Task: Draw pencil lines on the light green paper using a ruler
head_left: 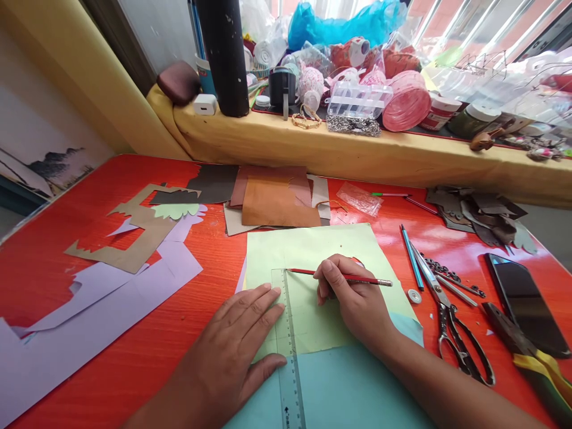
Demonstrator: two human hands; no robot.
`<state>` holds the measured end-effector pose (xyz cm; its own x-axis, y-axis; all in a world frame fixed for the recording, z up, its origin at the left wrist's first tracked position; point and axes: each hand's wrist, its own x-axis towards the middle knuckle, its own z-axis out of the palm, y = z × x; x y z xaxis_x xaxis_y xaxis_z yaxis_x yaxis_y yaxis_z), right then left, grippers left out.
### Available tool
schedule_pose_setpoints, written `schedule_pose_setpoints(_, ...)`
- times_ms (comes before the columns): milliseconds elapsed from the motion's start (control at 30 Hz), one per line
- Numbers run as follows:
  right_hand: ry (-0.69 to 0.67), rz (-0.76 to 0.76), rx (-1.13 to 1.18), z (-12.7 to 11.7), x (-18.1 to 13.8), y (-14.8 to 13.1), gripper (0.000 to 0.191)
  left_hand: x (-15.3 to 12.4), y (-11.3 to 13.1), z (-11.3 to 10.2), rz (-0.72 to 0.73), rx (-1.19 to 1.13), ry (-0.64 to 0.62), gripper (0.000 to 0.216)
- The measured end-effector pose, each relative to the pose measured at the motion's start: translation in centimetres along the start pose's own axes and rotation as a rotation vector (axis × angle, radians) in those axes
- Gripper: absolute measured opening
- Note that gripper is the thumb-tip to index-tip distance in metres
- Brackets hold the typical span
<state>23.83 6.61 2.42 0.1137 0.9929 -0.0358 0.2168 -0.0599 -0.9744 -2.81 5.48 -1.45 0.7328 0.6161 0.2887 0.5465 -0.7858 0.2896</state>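
Observation:
My left hand (239,333) lies flat with fingers stretched out, pressing a clear ruler (290,363) onto a pale green paper sheet (313,250). My right hand (353,298) is closed around a red pencil (370,280), whose tip rests at the ruler's top end. A light blue sheet (348,387) lies under the green one at the near edge of the orange table (201,298).
Scissors (451,322), a blue pen (411,256), a phone (527,310) and pliers (527,351) lie to the right. Leather pieces (277,199) sit behind the green sheet, cut purple and brown paper (134,238) to the left. A cluttered sill (357,143) runs along the back.

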Motion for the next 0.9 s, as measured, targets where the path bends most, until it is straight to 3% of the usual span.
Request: schedule_pose_setpoints(900,-0.002,-0.014,-0.012,-0.01,0.07,-0.05,0.052,0.12,-0.03,-0.01,0.006,0.017,0.001,0.05)
